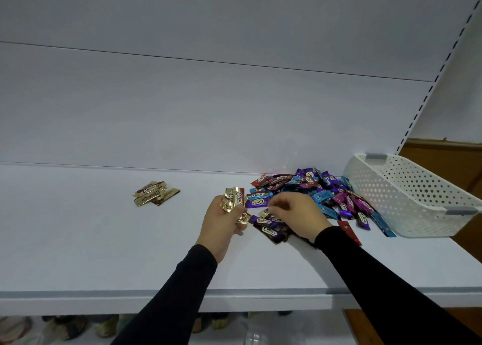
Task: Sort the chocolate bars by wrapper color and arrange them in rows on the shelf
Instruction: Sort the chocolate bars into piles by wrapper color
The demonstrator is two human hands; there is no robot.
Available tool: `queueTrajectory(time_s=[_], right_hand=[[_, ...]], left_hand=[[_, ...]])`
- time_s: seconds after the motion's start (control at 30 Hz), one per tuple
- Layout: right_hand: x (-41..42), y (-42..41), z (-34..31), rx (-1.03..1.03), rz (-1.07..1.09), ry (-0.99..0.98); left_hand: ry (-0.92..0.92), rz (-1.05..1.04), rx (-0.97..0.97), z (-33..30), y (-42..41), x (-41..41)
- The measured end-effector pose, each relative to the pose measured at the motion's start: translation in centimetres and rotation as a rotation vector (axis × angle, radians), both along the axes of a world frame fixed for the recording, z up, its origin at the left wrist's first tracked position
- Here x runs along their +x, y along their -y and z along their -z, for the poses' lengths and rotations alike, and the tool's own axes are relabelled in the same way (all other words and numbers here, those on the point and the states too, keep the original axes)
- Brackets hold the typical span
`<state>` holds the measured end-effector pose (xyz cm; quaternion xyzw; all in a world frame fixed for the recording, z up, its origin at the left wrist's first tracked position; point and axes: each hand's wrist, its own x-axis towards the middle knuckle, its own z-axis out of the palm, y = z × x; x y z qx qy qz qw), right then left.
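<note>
A mixed pile of chocolate bars [323, 193] in purple, blue, red and magenta wrappers lies on the white shelf [104, 240] at the right. A small group of gold-wrapped bars [155, 193] lies apart to the left. My left hand [221, 222] grips several gold bars [234, 200], held just above the shelf. My right hand [294, 211] reaches into the near edge of the pile, its fingers pinching a gold bar [264, 211] among dark purple bars [271, 228]. A red bar [348, 230] lies beside my right wrist.
A white perforated basket [407, 196] lies tipped on its side at the shelf's right end, against the pile. The shelf's back panel rises behind. A slotted upright [443, 68] runs up the right side. Several items sit on a lower shelf [65, 326].
</note>
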<state>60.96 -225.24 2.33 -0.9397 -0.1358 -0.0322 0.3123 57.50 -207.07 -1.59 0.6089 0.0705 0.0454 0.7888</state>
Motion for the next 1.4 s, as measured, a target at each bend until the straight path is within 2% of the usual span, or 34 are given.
queueTrajectory(time_s=[0.07, 0.23, 0.47, 0.67, 0.77, 0.9, 1.03, 1.07, 1.13, 1.2, 1.27, 1.4], right_hand=[[0.2, 0.7, 0.1, -0.202, -0.050, -0.018], [0.8, 0.3, 0.0, -0.367, -0.089, 0.003], [2.6, -0.7, -0.5, -0.412, -0.150, -0.058], [2.9, -0.8, -0.7, -0.558, -0.196, 0.106], [2.5, -0.3, -1.1, -0.530, -0.250, 0.026], [2.9, 0.0, -1.3, -0.464, -0.186, -0.075], [2.8, -0.2, -0.7, -0.490, -0.135, 0.039], [2.6, -0.2, -0.7, -0.436, -0.123, 0.087], [2.1, -0.1, -0.9, -0.144, -0.046, 0.109], [1.6, -0.2, -1.0, 0.245, 0.003, -0.006], [0.9, -0.9, -1.0, 0.509, -0.032, -0.192], [-0.6, -2.9, 0.0, 0.636, -0.007, -0.320]], left_hand=[[-0.006, -0.008, -0.023, -0.1, 0.0, 0.1], [-0.014, -0.008, -0.024, -0.1, 0.1, 0.2], [-0.002, -0.010, -0.017, -0.2, 0.1, 0.1], [-0.007, -0.010, -0.012, -0.2, 0.1, 0.2], [-0.018, -0.015, -0.009, -0.2, 0.1, 0.3], [-0.014, -0.008, -0.005, -0.1, 0.1, 0.2], [-0.010, -0.006, -0.008, 0.0, 0.1, 0.1], [-0.009, -0.005, -0.010, 0.0, 0.1, 0.1], [-0.009, -0.005, -0.011, 0.0, 0.0, 0.1], [-0.014, 0.002, -0.014, 0.1, 0.0, 0.2], [-0.003, 0.026, -0.012, 0.1, 0.0, 0.3], [0.035, 0.079, 0.031, 0.4, 0.3, 0.1]])
